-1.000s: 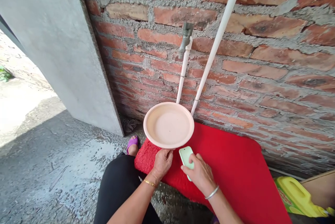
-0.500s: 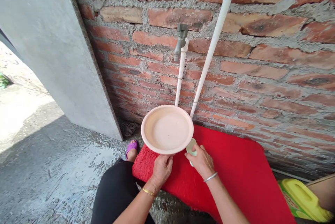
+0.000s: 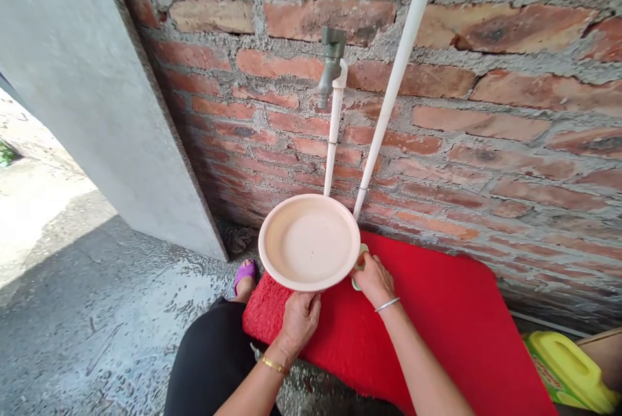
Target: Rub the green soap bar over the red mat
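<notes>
Now the pale green slab (image 3: 363, 249) is pinched in the closed fingers of my right hand (image 3: 376, 280), mostly hidden by them and by the right rim of the pink basin (image 3: 291, 282); half a second ago more of it showed clear, so I judge both hands are now working close around the basin. My left hand (image 3: 299, 322) meets its near edge, fingertips hidden, so I cannot tell their grip; red cover (image 3: 437, 312) spreads below, grey tap (image 3: 332, 56) beyond.
</notes>
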